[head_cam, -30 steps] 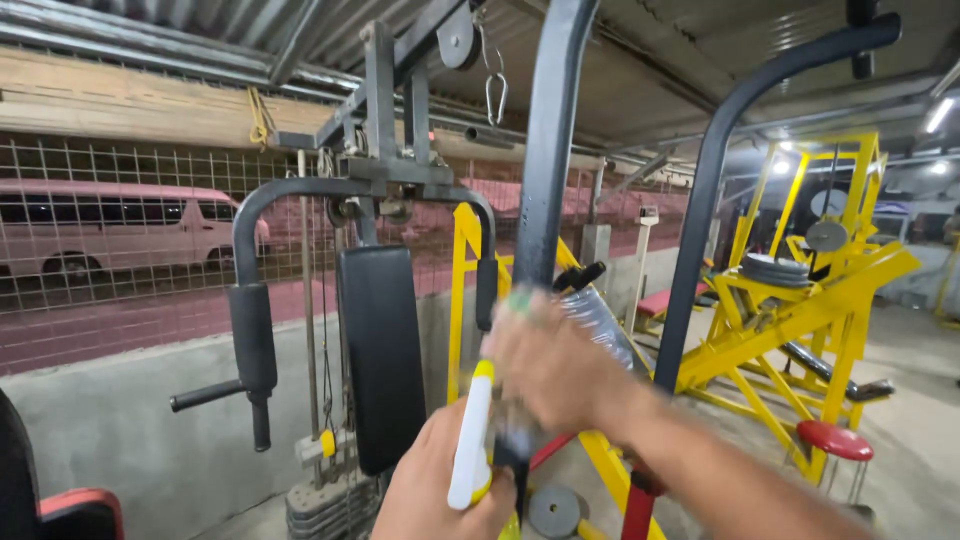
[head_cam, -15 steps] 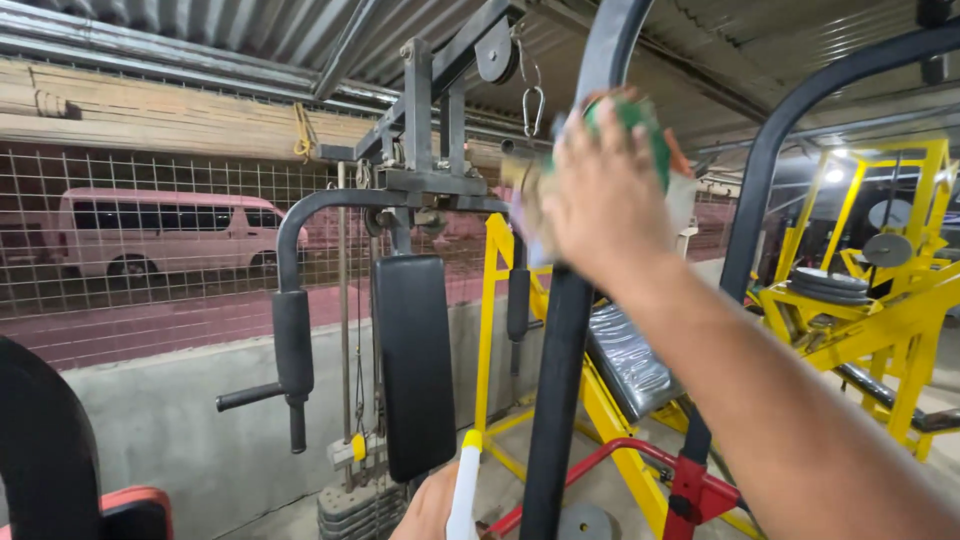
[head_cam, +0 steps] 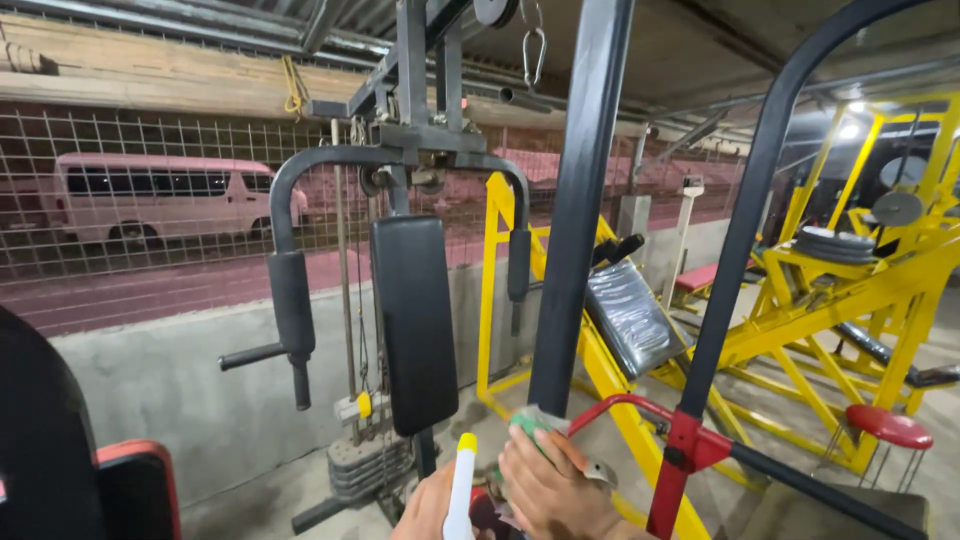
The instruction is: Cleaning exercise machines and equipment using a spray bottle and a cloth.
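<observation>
While right hand presses green cloth on black upright, left hand grips spray bottle.

The dark upright post is painted metal with a dull sheen, and the soft green cloth under the right hand looks matt and crumpled against it. The white spray bottle in the left hand is smooth plastic with a glossy yellow tip. The tall back pad is smooth black vinyl, the tilted pad wears shiny crinkled plastic wrap, the yellow frame is glossy painted steel, and the low wall is rough bare concrete.
</observation>
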